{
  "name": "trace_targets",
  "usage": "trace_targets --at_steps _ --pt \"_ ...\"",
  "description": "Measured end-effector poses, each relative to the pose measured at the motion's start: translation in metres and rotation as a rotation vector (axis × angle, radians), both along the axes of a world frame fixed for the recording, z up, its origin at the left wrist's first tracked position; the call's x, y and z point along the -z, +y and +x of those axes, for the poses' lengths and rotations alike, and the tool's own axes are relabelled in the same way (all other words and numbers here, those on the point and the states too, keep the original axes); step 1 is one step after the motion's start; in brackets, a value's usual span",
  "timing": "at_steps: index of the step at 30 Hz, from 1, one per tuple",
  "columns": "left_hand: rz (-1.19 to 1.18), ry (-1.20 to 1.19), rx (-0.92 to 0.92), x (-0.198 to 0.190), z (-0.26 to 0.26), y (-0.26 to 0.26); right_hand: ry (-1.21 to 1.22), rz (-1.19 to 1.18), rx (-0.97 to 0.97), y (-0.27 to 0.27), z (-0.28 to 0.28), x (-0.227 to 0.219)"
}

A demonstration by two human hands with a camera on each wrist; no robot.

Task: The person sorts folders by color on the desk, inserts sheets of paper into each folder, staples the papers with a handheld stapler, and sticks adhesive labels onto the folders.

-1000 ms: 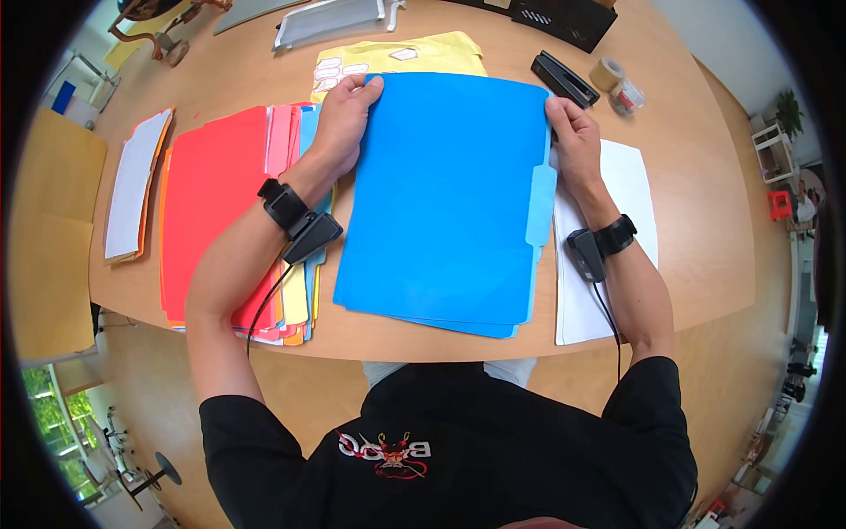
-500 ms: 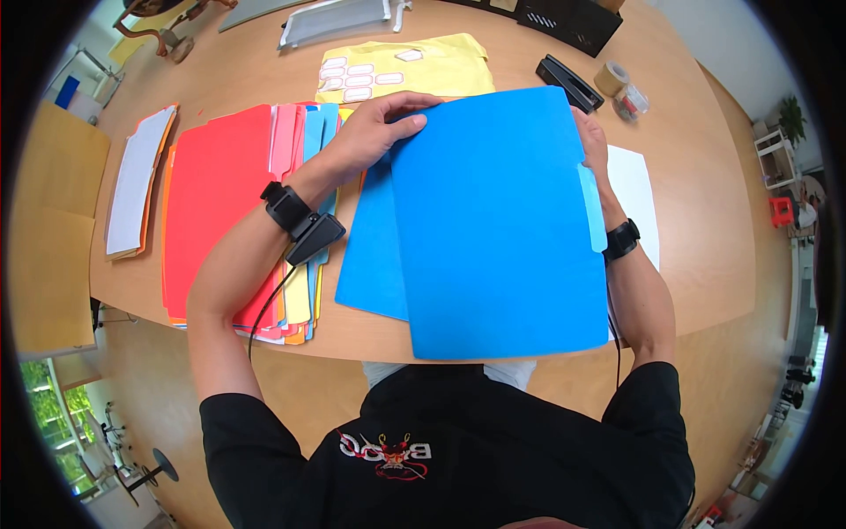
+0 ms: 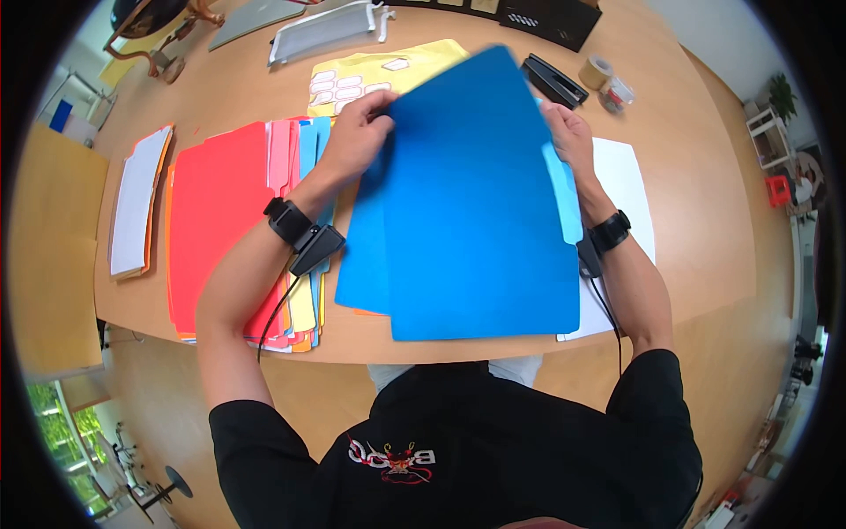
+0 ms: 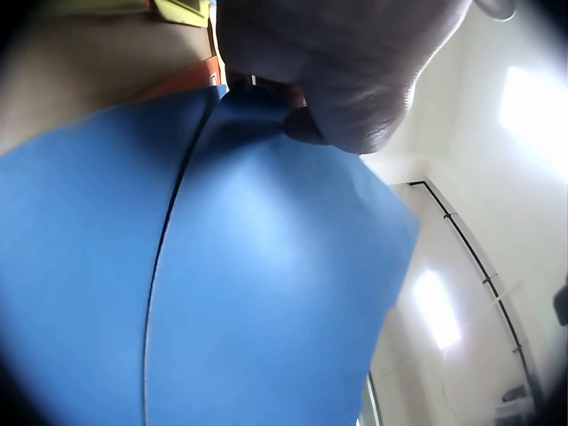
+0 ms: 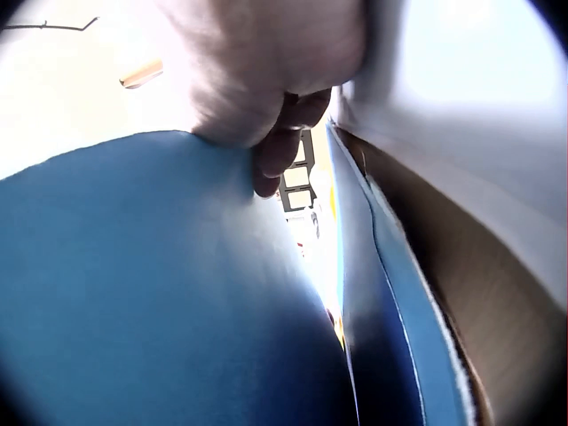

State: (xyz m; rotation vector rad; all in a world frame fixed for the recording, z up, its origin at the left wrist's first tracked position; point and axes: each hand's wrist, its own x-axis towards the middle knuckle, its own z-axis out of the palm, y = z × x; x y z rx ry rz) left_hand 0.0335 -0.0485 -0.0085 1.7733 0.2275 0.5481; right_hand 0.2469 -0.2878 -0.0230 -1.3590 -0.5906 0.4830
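Observation:
A blue tabbed file folder is held up at a tilt, its top right corner raised toward the far side of the desk. Its upper left edge is pinched by my left hand, thumb on the near face. My right hand grips the upper right edge just above the light blue tab; the right wrist view shows thumb and fingers closed over that edge. Underneath, to the left, another blue folder lies on the desk, with an orange edge peeking out below. The held folder hides most of it.
Left of the folders lies a pile of red, yellow and blue folders, with white and orange sheets beyond. White paper sits under the right forearm. Behind are a yellow envelope, a stapler and a tape roll.
The top blue folder has come up off the one below, swung right, then back left with its top tilting up. My left hand slid inward along the edge and back left; my right hand stays at the right edge.

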Motion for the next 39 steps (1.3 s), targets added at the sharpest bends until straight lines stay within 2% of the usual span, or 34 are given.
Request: trace_targets --at_steps 1,3,5,7,8,10,11,12,13,15,16,17,18,19,20,21,22,26,28,31,34,35,37,38,39 --pt "-0.001 0.0 0.017 0.001 0.0 0.001 0.043 -0.022 0.003 -0.001 -0.004 -0.005" --pt "-0.164 0.019 -0.016 0.003 0.0 0.009 -0.006 -0.122 -0.029 -0.006 -0.002 -0.005" --pt "-0.165 -0.001 -0.026 -0.003 0.002 0.007 -0.105 -0.166 -0.001 -0.006 -0.008 -0.01" --pt "-0.361 0.062 -0.137 -0.006 -0.003 0.003 -0.066 -0.266 0.03 -0.003 -0.013 -0.019" --pt "-0.369 -0.009 -0.04 0.006 -0.001 0.016 -0.068 -0.268 0.038 -0.008 -0.013 -0.028" --pt "-0.344 -0.008 -0.05 0.005 -0.004 0.014 -0.131 -0.474 -0.014 -0.019 -0.014 -0.046" --pt "-0.319 -0.005 -0.068 0.001 -0.007 0.012 -0.132 -0.477 -0.014 -0.026 -0.002 -0.044" --pt "-0.371 -0.179 0.047 0.012 -0.005 0.016 -0.392 -0.487 0.05 -0.038 0.021 -0.041" --pt "-0.377 -0.182 0.04 0.011 -0.008 0.014 -0.653 -0.492 0.109 -0.051 0.038 -0.04" --pt "-0.409 -0.268 0.086 0.006 -0.012 0.008 -0.848 -0.809 0.206 -0.08 0.051 -0.064" --pt "-0.417 -0.324 0.158 0.021 -0.007 0.021 -0.855 -0.811 0.203 -0.093 0.055 -0.071" --pt "-0.421 -0.329 0.155 0.029 -0.005 0.031 -0.899 -1.065 0.207 -0.104 0.058 -0.077" --pt "-0.457 -0.289 0.225 0.035 -0.005 0.042 -0.933 -1.32 0.211 -0.114 0.06 -0.08" --pt "-0.492 -0.248 0.296 0.042 -0.004 0.052 -0.937 -1.321 0.209 -0.12 0.062 -0.081" --pt "-0.494 -0.25 0.291 0.049 -0.003 0.062 -0.778 -1.37 0.171 -0.124 0.063 -0.082" --pt "-0.575 -0.22 0.364 0.056 -0.001 0.071 -0.619 -1.413 0.132 -0.126 0.063 -0.083" --pt "-0.655 -0.189 0.435 0.058 -0.003 0.074 -0.508 -1.323 0.147 -0.129 0.061 -0.083" --pt "-0.632 -0.198 0.377 0.061 -0.003 0.074 -0.361 -1.156 0.098 -0.139 0.07 -0.071" --pt "-0.647 -0.227 0.481 0.057 -0.002 0.076 -0.583 -0.959 0.143 -0.142 0.066 -0.065" --pt "-0.67 -0.077 0.57 0.043 -0.003 0.084 -0.544 -0.933 0.092 -0.144 0.073 -0.073" --pt "-0.578 -0.078 0.539 0.036 -0.006 0.078 -0.547 -0.823 0.093 -0.144 0.076 -0.091" --pt "-0.57 -0.071 0.539 0.035 -0.008 0.076 -0.542 -0.813 0.095 -0.142 0.075 -0.101" --pt "-0.504 -0.109 0.459 0.033 -0.009 0.071 -0.713 -0.903 0.042 -0.138 0.074 -0.127" --pt "-0.497 -0.104 0.46 0.041 -0.009 0.072 -0.855 -1.002 0.097 -0.131 0.067 -0.145" --pt "-0.53 -0.121 0.431 0.044 -0.01 0.071 -0.852 -0.996 0.098 -0.129 0.066 -0.159"
